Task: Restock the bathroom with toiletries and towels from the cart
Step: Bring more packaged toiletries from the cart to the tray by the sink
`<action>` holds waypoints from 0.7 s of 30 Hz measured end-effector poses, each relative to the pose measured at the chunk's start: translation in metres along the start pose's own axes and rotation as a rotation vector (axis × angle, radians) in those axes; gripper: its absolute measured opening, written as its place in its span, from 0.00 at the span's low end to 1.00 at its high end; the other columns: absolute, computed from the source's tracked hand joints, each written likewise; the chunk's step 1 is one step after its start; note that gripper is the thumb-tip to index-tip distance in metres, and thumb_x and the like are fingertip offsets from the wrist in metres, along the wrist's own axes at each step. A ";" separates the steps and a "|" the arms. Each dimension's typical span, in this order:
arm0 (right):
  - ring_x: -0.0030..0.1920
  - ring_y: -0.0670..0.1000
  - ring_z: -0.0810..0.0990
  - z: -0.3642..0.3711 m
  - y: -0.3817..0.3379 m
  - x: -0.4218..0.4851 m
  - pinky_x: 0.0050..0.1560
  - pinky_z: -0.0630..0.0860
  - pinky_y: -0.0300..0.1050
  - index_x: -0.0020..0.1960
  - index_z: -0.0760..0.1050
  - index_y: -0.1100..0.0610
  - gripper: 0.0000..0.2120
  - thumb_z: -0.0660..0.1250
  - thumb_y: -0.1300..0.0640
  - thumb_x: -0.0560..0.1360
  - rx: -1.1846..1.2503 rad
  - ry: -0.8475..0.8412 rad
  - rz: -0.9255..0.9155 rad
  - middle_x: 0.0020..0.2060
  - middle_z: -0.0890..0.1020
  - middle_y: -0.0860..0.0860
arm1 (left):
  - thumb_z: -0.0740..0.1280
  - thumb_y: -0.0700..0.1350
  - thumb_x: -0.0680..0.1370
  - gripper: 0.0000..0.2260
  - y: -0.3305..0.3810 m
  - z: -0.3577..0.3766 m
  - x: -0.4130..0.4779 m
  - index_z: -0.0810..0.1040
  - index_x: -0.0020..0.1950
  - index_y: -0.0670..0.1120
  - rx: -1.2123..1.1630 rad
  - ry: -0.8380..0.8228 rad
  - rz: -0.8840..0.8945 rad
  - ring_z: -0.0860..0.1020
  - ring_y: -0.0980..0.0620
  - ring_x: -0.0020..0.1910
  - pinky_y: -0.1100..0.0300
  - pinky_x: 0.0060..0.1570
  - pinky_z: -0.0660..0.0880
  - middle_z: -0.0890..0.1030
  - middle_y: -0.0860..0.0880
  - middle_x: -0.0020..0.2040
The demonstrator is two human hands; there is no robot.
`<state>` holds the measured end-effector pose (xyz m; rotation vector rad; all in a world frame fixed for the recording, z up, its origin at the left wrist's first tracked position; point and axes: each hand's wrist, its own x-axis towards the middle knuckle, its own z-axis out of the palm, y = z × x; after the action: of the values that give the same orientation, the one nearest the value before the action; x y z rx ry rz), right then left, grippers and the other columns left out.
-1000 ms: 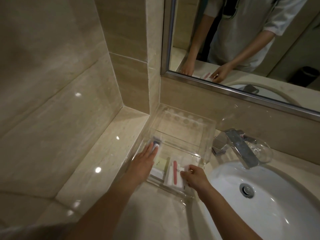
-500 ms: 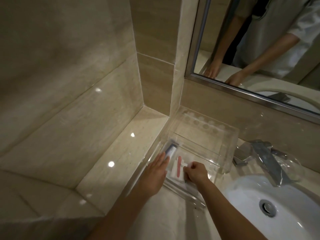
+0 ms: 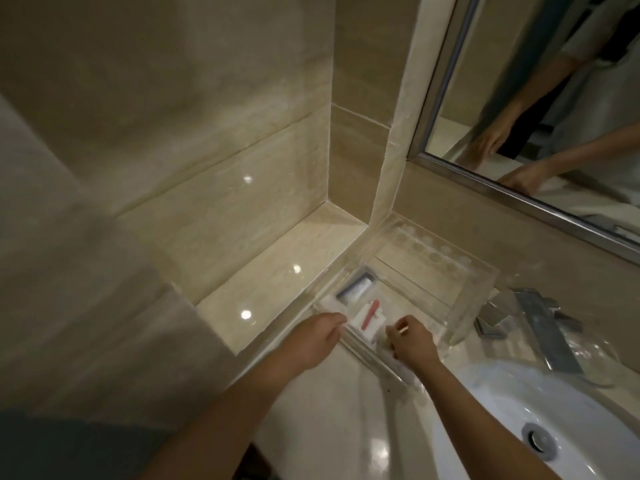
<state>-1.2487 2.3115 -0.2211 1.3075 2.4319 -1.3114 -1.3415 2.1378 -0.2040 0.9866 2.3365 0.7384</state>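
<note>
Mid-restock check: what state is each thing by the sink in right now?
Tray: on the counter, front compartment stocked, back looks empty.
Tube: lying flat in the front compartment.
Red-striped packet: flat beside the tube.
Left hand: fingers curled at the tray's left front edge; grip unclear.
Right hand: fingers curled over the front compartment; grip unclear.
Tap: off.
Sink: no water in it.

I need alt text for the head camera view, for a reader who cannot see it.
The left hand and right hand reach into a clear tray of small white toiletry packets on a beige counter. A white sink and metal tap are to its right, with a mirror above.
</note>
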 end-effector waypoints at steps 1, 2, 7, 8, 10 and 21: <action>0.30 0.52 0.79 -0.005 0.000 -0.008 0.40 0.78 0.47 0.46 0.72 0.59 0.07 0.63 0.55 0.77 0.007 -0.029 -0.035 0.35 0.81 0.55 | 0.56 0.46 0.81 0.14 0.006 -0.003 -0.011 0.73 0.65 0.45 -0.003 0.004 -0.015 0.75 0.49 0.60 0.59 0.58 0.70 0.77 0.46 0.62; 0.30 0.50 0.78 -0.010 -0.001 -0.017 0.36 0.77 0.44 0.46 0.73 0.60 0.07 0.63 0.56 0.78 0.015 -0.063 -0.071 0.34 0.80 0.54 | 0.56 0.47 0.81 0.14 0.012 -0.006 -0.022 0.74 0.64 0.46 0.001 0.004 -0.033 0.76 0.49 0.58 0.61 0.54 0.71 0.79 0.46 0.60; 0.31 0.47 0.78 -0.030 -0.017 -0.065 0.28 0.71 0.34 0.45 0.76 0.59 0.04 0.63 0.60 0.77 0.018 -0.274 -0.263 0.36 0.81 0.54 | 0.57 0.52 0.80 0.15 0.036 -0.019 -0.084 0.73 0.64 0.49 0.032 -0.085 -0.161 0.76 0.51 0.57 0.57 0.58 0.72 0.77 0.48 0.61; 0.31 0.47 0.78 -0.032 -0.021 -0.075 0.30 0.72 0.35 0.46 0.76 0.60 0.05 0.63 0.60 0.77 0.006 -0.319 -0.308 0.36 0.81 0.54 | 0.57 0.52 0.80 0.16 0.038 -0.021 -0.098 0.73 0.64 0.49 0.034 -0.090 -0.178 0.76 0.51 0.57 0.54 0.60 0.72 0.77 0.49 0.62; 0.32 0.47 0.78 -0.033 -0.028 -0.097 0.32 0.71 0.36 0.47 0.76 0.60 0.05 0.62 0.60 0.77 -0.008 -0.399 -0.394 0.36 0.81 0.53 | 0.58 0.53 0.80 0.16 0.042 -0.025 -0.128 0.73 0.64 0.49 0.025 -0.077 -0.203 0.75 0.52 0.56 0.53 0.60 0.73 0.76 0.49 0.61; 0.30 0.45 0.76 0.044 -0.086 -0.242 0.30 0.70 0.32 0.39 0.74 0.53 0.09 0.62 0.61 0.77 -0.171 -0.809 -0.828 0.32 0.79 0.50 | 0.58 0.52 0.80 0.16 0.041 -0.034 -0.343 0.72 0.65 0.47 0.009 0.147 -0.462 0.75 0.53 0.57 0.59 0.58 0.70 0.77 0.49 0.61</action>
<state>-1.1706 2.1012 -0.0887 -0.3388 2.3630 -1.3181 -1.1319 1.8936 -0.0745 0.3741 2.5585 0.6268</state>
